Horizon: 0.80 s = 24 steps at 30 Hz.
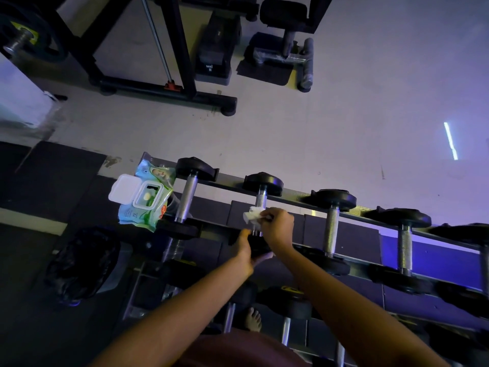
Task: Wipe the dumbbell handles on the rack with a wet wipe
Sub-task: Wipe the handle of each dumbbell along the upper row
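Head view, looking down past my forearms: a bare foot [252, 319] shows through the rack's lower tier, where more dumbbells [287, 303] lie in shadow. Above that, on the top tier, my left grip [244, 249] is curled round the near black end of the second dumbbell [263, 182] from the left, thumb on top and fingers underneath. My right grip [277, 226] is just beyond it. Its fingers are pinched on a crumpled white wet wipe [251, 214], which is pressed to the left side of that dumbbell's metal handle [261, 200], about midway along. The two grips nearly touch.

The rack [296, 195] runs as two rails from the left down to the right. Each dumbbell bridges the rails, with open gaps between neighbours. The first dumbbell [186, 198] sits well apart on my left. The third dumbbell [330, 226] and fourth dumbbell [404, 247] are spaced likewise on my right. At the rack's left end, just beside the first dumbbell, a packet of wipes [148, 207] lies with its white lid [123, 190] flipped open. A black bag [82, 263] sits low at the left of the rack, near a dark mat [53, 176].

Past the far rail the pale floor [291, 128] stretches away to the machines. These are a black machine frame [172, 91], a weight stack [214, 49] and a padded stand [285, 30]. A weight plate [31, 41] hangs at top left. The room is dim with purple light, and a bright strip [449, 140] glints on the floor at right.
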### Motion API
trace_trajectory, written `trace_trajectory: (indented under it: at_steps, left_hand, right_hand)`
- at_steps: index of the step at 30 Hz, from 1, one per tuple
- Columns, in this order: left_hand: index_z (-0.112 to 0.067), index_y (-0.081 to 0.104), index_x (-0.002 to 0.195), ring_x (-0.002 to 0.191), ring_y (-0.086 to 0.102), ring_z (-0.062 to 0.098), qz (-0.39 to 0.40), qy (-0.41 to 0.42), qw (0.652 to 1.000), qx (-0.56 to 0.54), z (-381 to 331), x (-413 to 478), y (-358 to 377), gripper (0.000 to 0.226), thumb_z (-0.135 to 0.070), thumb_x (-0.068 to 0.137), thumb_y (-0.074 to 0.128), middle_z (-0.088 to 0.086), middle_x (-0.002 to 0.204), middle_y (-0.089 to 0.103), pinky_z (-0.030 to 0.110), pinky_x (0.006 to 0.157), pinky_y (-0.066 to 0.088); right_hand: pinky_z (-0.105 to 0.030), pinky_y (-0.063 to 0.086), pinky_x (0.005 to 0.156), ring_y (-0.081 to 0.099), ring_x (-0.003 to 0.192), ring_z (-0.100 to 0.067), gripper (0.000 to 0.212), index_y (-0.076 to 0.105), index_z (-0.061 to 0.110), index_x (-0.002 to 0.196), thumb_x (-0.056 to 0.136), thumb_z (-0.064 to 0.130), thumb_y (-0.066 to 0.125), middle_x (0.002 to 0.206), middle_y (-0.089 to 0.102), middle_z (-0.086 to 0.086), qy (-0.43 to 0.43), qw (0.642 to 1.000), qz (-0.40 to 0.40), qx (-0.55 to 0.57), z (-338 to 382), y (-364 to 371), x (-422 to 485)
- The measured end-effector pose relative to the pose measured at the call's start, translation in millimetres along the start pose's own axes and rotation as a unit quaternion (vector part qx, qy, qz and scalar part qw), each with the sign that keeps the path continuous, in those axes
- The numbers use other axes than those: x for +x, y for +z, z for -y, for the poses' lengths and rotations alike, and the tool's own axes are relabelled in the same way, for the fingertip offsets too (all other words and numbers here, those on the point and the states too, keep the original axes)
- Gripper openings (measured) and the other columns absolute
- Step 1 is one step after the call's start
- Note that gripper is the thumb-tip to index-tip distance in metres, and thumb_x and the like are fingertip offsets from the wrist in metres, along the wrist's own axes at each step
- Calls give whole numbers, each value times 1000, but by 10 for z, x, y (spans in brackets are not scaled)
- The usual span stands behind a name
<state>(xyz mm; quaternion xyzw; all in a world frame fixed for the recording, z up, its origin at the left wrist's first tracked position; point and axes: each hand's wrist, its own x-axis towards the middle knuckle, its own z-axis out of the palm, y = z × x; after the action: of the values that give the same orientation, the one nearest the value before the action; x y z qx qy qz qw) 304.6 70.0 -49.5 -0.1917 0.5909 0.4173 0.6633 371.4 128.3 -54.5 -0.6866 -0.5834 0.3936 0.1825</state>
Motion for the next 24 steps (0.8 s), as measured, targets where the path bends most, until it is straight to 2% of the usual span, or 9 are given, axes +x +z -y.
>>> trace_trajectory:
  at_steps: [2, 5, 10, 13, 15, 17, 20, 22, 24]
  left_hand:
    - [-6, 57, 86, 66, 61, 26, -60, 24, 998, -12, 71, -14, 69, 32, -36, 96, 51, 14, 82, 62, 29, 40, 52]
    - [-11, 53, 76, 66, 55, 18, -69, 37, 997, -4, 107, -97, 90, 31, -34, 97, 51, 9, 78, 57, 21, 39, 48]
    - [-8, 55, 92, 68, 55, 19, -39, 26, 998, 52, 28, -153, 18, 25, -32, 96, 53, 9, 80, 57, 29, 53, 54]
    - [-5, 52, 120, 81, 55, 25, -57, 50, 985, 155, -54, -136, -111, 47, -40, 91, 60, 14, 99, 55, 38, 65, 57]
    - [-7, 40, 139, 107, 53, 31, -106, 139, 954, 243, -81, -111, -213, 64, -39, 88, 65, 14, 129, 49, 44, 84, 54]
    - [-9, 39, 144, 127, 47, 30, -124, 239, 890, 367, -96, -116, -289, 65, -36, 90, 64, 11, 143, 46, 40, 102, 43]
    - [-12, 62, 124, 114, 58, 24, -61, 311, 838, 445, -113, -149, -348, 38, -29, 91, 64, 8, 121, 65, 27, 84, 44]
    - [-14, 68, 115, 103, 64, 20, -36, 326, 827, 457, -135, -150, -392, 29, -26, 88, 68, 5, 107, 71, 23, 73, 42]
    - [-14, 69, 114, 102, 65, 20, -29, 329, 826, 457, -166, -169, -404, 31, -27, 86, 71, 4, 105, 72, 22, 73, 43]
  right_hand:
    - [-24, 54, 73, 65, 79, -15, 20, 74, 7, 87, 80, -7, 62, 87, 72, -9, -9, 1000, 0, 7, 52, 1, 95]
    - [-24, 48, 68, 62, 78, -17, 23, 74, 4, 88, 79, -8, 57, 86, 71, -11, -3, 1000, -7, 12, 138, -7, 249]
    - [-23, 44, 65, 65, 77, -25, 29, 76, 6, 93, 78, -5, 54, 90, 72, -14, -1, 1000, -24, -1, 254, -41, 484]
    - [-23, 43, 65, 65, 77, -26, 27, 75, 5, 94, 80, -5, 54, 93, 71, -14, -3, 1000, -19, -10, 245, -33, 473]
    - [-24, 45, 66, 64, 79, -24, 24, 75, 5, 92, 81, -4, 55, 91, 71, -12, -2, 1000, -8, -7, 188, -13, 376]
    - [-27, 52, 71, 64, 79, -20, 20, 75, 6, 90, 81, -3, 59, 91, 72, -10, 5, 1000, 7, -3, 85, 27, 224]
    - [-20, 49, 72, 63, 81, -13, 15, 74, 5, 92, 80, -1, 66, 91, 70, -5, 1, 999, 31, -9, -70, 44, -82]
    - [-17, 46, 70, 64, 82, -13, 16, 74, 5, 91, 79, -1, 66, 90, 70, -6, 2, 999, 32, 1, -129, 38, -216]
    - [-18, 47, 70, 65, 82, -15, 15, 74, 6, 90, 78, -1, 67, 91, 71, -9, 11, 999, 29, 10, -140, 53, -213]
